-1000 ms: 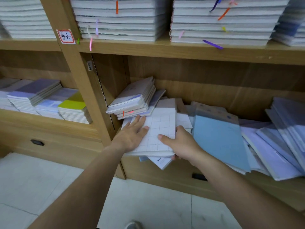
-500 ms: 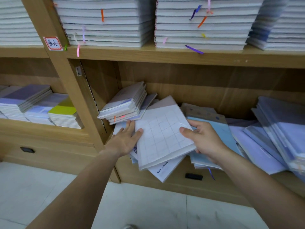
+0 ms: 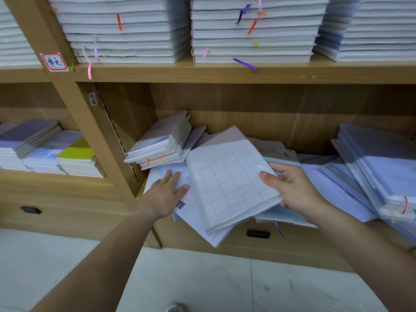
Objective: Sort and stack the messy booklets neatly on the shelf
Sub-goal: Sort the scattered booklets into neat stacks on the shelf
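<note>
A thick bundle of white grid-printed booklets [image 3: 227,183] lies tilted over the front edge of the wooden shelf [image 3: 225,75]. My right hand [image 3: 290,190] grips its right edge, thumb on top. My left hand [image 3: 166,192] rests flat, fingers straight, on pale blue-white booklets [image 3: 191,212] underneath, just left of the bundle. A slanted stack of grey-covered booklets [image 3: 162,140] leans against the shelf's left upright. Light blue booklets [image 3: 281,215] lie under my right hand.
More lilac and blue booklets [image 3: 371,167] slump in a leaning pile at the right. Neat white stacks [image 3: 252,34] fill the shelf above. The left bay holds tidy purple and yellow-green stacks [image 3: 74,158]. A drawer handle [image 3: 258,233] sits below; pale floor tiles lie underfoot.
The grid bundle has been lifted and turned clockwise by my right hand, away from my left. My left hand has slid off it onto the booklets beneath.
</note>
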